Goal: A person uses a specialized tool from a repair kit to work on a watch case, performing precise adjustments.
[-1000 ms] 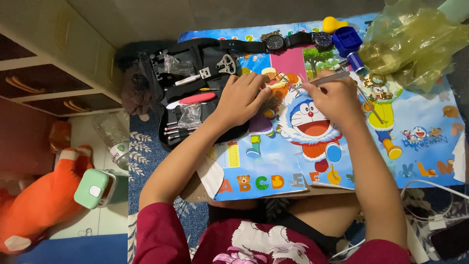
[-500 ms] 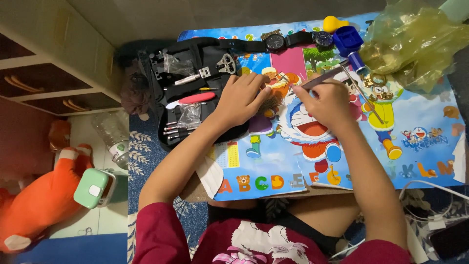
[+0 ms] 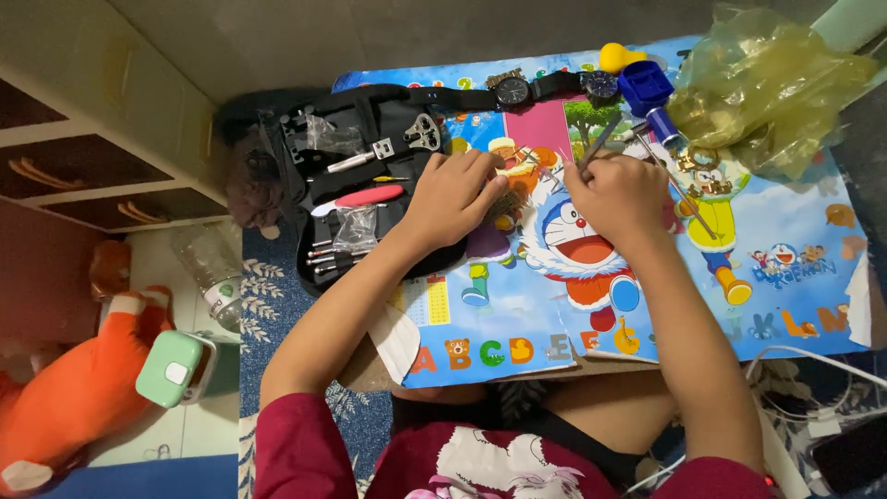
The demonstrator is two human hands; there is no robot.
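Overhead view of two bare hands at work on a small part over a colourful cartoon mat (image 3: 785, 231) covering the table. The left hand (image 3: 453, 199) lay palm down, its fingers pressed together over a small brownish metal piece (image 3: 504, 201), probably a length of watch bracelet, which showed only at the fingertips and sat on the mat just beside the open black tool case (image 3: 360, 185). The right hand (image 3: 617, 192) was closed in a pinch around a thin metal tool (image 3: 601, 143), whose free end pointed up and away toward the blue holder block (image 3: 647, 91); the working tip was hidden under the hand, so whether it touched the piece could not be told.

The step in hand appeared to be fine work on the held piece. To do it well, the left fingers should pin the piece flat so it cannot skid on the glossy mat, and the tool should be guided in short, light strokes with the right wrist resting on the mat for steadiness. Any small loosened part would be easily lost against the busy pattern, so work was best kept low and near the centre.

Two wristwatches (image 3: 517, 90) lay at the far edge, a crumpled yellow plastic bag (image 3: 776, 83) at the far right corner, and a second thin rod (image 3: 679, 189) just beside the right hand.
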